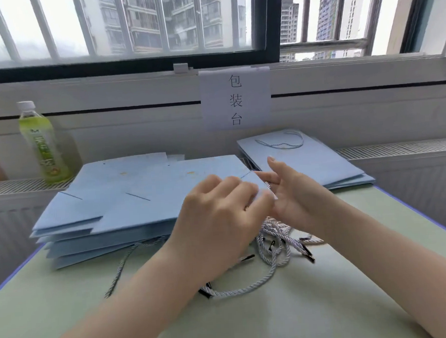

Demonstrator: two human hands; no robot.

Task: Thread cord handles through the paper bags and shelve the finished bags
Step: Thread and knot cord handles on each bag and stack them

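A person's left hand (219, 211) pinches the right corner of the top flat pale-blue paper bag (150, 196), lying lengthwise left to right on a stack on the pale green tabletop (68, 303); the right hand (291, 190), fingers loosely spread, touches that corner above tangled white twisted cords (276, 244).

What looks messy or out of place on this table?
The stack of flat blue bags is fanned unevenly rather than squared. The loose cords lie in a tangle near the hands. A green drink bottle stands among the work materials. Nothing appears spilled or torn.
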